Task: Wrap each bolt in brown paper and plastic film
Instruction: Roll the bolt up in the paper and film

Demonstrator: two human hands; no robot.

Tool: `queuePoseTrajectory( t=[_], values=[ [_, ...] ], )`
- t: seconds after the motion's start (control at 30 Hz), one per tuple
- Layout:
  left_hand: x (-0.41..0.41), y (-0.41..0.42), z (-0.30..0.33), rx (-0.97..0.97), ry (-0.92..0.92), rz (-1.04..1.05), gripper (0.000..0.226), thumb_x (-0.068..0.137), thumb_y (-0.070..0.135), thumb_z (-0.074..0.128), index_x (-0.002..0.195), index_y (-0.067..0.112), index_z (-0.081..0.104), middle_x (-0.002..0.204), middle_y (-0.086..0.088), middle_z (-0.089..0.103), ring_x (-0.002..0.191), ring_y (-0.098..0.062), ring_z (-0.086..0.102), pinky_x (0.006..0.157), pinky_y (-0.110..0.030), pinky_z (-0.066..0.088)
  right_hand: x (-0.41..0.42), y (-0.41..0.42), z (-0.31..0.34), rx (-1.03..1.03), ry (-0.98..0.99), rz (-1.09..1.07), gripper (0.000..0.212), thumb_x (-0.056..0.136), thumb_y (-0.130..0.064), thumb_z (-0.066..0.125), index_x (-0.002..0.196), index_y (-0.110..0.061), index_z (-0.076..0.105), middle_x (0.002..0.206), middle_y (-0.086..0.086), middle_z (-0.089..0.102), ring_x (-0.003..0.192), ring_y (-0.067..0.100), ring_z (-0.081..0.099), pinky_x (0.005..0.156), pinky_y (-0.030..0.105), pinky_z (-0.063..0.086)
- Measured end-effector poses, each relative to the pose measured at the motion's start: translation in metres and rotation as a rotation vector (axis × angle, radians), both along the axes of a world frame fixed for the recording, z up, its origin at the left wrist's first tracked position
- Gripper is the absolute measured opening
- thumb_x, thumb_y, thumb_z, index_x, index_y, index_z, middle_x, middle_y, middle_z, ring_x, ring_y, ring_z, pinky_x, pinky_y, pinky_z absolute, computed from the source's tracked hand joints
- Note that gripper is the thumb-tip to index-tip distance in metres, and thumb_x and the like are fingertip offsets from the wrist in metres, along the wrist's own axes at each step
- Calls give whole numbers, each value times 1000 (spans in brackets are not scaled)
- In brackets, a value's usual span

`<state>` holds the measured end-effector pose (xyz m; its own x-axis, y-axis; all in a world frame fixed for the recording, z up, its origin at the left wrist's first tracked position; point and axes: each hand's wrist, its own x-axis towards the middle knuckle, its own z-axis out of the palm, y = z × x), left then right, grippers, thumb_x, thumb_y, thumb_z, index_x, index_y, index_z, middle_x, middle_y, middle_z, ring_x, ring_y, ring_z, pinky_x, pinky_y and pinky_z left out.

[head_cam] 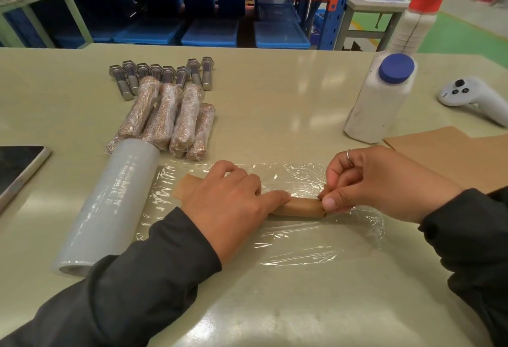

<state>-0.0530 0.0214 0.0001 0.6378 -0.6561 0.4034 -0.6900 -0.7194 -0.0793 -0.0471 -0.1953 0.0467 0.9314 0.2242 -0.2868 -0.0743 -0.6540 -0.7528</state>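
Observation:
A bolt rolled in brown paper (299,207) lies across a sheet of clear plastic film (297,247) spread on the table. My left hand (228,206) grips the left part of the paper roll, fingers curled over it. My right hand (382,181) pinches the paper at the roll's right end. The film comes off a grey roll (110,206) at the left. Behind it lie several wrapped bolts (170,118), and behind those a row of several bare steel bolts (162,74).
A white bottle with a blue cap (380,99) stands at the right, a white controller (472,96) beyond it. Brown paper sheets (450,148) lie by my right hand. A dark tablet (19,168) sits at the left edge. Shelving with blue bins stands behind the table.

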Motion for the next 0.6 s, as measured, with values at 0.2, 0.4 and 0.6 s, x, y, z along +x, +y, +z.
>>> queuePoseTrajectory(
  t=[0.2, 0.4, 0.6],
  values=[
    [-1, 0, 2, 1, 19, 6, 34, 64, 11, 65, 96, 22, 74, 58, -2, 59, 51, -23, 58, 71, -38, 53, 1, -1, 0, -56, 0, -6, 16, 77, -12, 74, 82, -18, 60, 71, -6, 73, 72, 8, 67, 71, 21, 48],
    [-1, 0, 1, 12, 10, 12, 38, 62, 6, 79, 96, 21, 74, 58, -2, 59, 51, -23, 58, 72, -40, 53, -2, 13, -3, -139, -159, -25, 13, 68, -15, 81, 69, -25, 72, 62, -4, 70, 56, 3, 62, 56, 9, 45],
    [-2, 1, 6, 23, 58, 17, 33, 63, 14, 76, 95, 22, 74, 58, -1, 60, 52, -23, 59, 71, -41, 52, -12, 24, -1, -498, -270, 121, 17, 84, -30, 65, 99, -35, 71, 91, -11, 70, 82, 5, 58, 69, 16, 39]
  ],
)
